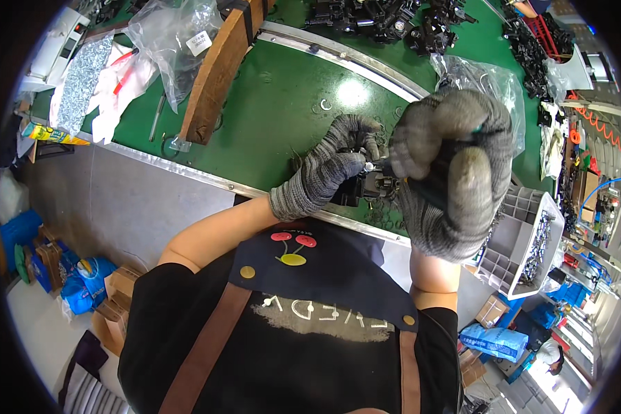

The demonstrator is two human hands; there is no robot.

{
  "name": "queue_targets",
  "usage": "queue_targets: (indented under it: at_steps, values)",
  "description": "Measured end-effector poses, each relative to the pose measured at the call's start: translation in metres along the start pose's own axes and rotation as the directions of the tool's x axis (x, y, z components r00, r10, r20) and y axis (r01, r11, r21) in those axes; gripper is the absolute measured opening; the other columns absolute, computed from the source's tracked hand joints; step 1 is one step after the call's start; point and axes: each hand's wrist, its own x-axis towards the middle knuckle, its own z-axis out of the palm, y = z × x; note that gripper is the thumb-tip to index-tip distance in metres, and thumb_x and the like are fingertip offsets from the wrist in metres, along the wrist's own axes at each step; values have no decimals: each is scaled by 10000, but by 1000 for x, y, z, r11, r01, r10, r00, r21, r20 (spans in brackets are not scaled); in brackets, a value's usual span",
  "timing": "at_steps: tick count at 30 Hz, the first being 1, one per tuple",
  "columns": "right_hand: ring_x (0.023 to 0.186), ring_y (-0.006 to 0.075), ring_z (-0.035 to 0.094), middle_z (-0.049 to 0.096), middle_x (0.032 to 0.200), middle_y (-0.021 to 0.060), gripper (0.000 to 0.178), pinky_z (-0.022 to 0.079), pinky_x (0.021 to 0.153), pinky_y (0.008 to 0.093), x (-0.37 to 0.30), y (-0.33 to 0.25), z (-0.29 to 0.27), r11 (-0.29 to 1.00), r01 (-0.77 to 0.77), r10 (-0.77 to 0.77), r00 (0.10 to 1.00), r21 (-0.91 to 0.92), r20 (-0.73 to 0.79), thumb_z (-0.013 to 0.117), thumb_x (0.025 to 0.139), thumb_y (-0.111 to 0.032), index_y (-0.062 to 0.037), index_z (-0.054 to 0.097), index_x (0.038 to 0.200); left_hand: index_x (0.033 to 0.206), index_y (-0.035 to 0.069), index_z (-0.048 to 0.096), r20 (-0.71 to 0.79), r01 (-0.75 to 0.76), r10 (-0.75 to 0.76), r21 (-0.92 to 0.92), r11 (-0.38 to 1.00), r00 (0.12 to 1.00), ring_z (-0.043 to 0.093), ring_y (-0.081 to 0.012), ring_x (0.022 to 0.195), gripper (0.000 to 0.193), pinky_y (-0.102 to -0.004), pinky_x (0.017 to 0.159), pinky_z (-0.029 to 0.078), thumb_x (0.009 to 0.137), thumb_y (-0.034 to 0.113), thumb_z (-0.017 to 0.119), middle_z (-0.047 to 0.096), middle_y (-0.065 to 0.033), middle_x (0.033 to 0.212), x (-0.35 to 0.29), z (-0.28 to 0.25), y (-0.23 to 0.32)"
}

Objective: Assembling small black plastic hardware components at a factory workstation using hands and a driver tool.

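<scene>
Near the front edge of the green worktable [276, 90], my left hand [314, 172], in a grey knit glove, is closed on a black mechanical part [352, 192]. Small bright metal details show on the part beside my thumb. My right hand [455, 172], gloved the same way, is raised close to the camera, just right of the part. Its fingers are curled in, and a bit of teal shows between them. Whatever it grips is hidden, and the glove is partly blurred. A small C-shaped ring [325, 105] lies on the green surface beyond my hands.
A curved wooden block [217, 76] stands on the left, next to a clear plastic bag [176, 45] and a thin metal rod [157, 117]. Black mechanical assemblies [386, 21] are heaped at the back. On the right is a grey compartment bin [514, 231] with small metal parts.
</scene>
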Motion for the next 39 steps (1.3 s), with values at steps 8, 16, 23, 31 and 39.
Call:
queue_targets:
  at_steps: [8, 16, 23, 31, 39]
  values:
    - [674, 115, 430, 475, 809, 23, 400, 372, 574, 248, -6, -7, 1, 998, -36, 41, 994, 55, -99, 715, 895, -333, -38, 538, 1100, 1311, 40, 473, 54, 37, -33, -73, 997, 998, 542, -109, 954, 469, -266, 894, 461, 914, 236, 627, 562, -24, 1009, 3, 9, 7]
    - [722, 106, 467, 531, 843, 29, 259, 405, 636, 233, -9, -2, -1, 983, 116, -113, 993, -142, 24, 648, 929, -210, -27, 540, 1078, 1408, 49, 418, 114, -5, 12, -61, 998, 993, 536, -168, 1176, 574, -310, 989, 460, 917, 239, 646, 544, -79, 1265, -5, -9, -6]
    - [572, 123, 544, 545, 719, 34, 173, 449, 511, 247, 15, 36, -6, 896, 396, -396, 917, -202, 39, 681, 829, -45, -11, 584, 968, 1437, 63, 400, 212, 243, -206, -166, 956, 955, 513, -188, 1222, 587, -335, 1019, 451, 931, 245, 636, 519, -94, 1334, 15, -12, -20]
    - [807, 103, 538, 576, 947, 51, 334, 482, 723, 265, 3, 30, -19, 951, 129, -111, 991, -282, 77, 672, 858, -47, -18, 542, 1164, 1428, 86, 423, 144, 181, -172, -47, 982, 975, 558, -197, 1147, 562, -338, 981, 468, 934, 255, 632, 557, -96, 1273, 6, 3, -1]
    - [835, 204, 588, 637, 1083, 120, 337, 498, 751, 316, -40, 20, -102, 306, 53, -245, 969, -951, -24, 760, 790, -21, -29, 681, 1117, 1341, 87, 488, 169, 82, -48, -200, 976, 984, 590, -177, 1026, 495, -344, 934, 487, 921, 291, 651, 612, -88, 1098, 10, -14, -11]
